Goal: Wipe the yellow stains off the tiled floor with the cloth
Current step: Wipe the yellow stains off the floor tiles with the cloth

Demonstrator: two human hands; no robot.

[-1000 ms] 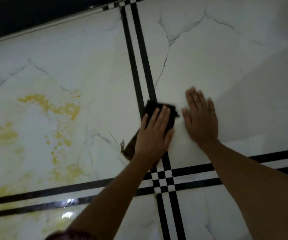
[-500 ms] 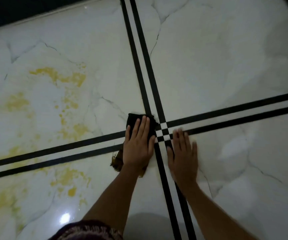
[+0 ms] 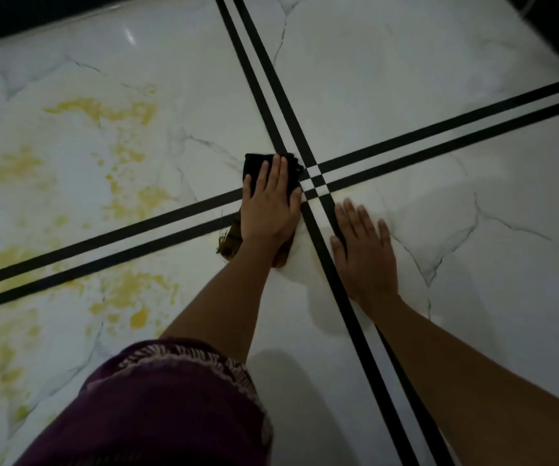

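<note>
At the crossing of black strips (image 3: 405, 139), the left hand (image 3: 269, 203) presses the cloth (image 3: 254, 166) flat-fingered, the right hand (image 3: 362, 250) braces open-palmed on the tiled floor (image 3: 405, 79), and wiping next probably needs a leftward sweep onto the yellow stains (image 3: 130, 203).

- Two hands: left hand (image 3: 271, 210), right hand (image 3: 363, 253).
- One dark cloth (image 3: 257, 164), under the left hand.
- Four tiles (image 3: 405, 79), cornering just ahead of the right hand.
- Two black double bands (image 3: 439, 129), crossing just beside the left hand's fingertips.
- Many yellow stains (image 3: 103, 111), too scattered to count, across two tiles left of the left hand.
- One purple garment (image 3: 170, 398), behind the left hand.
</note>
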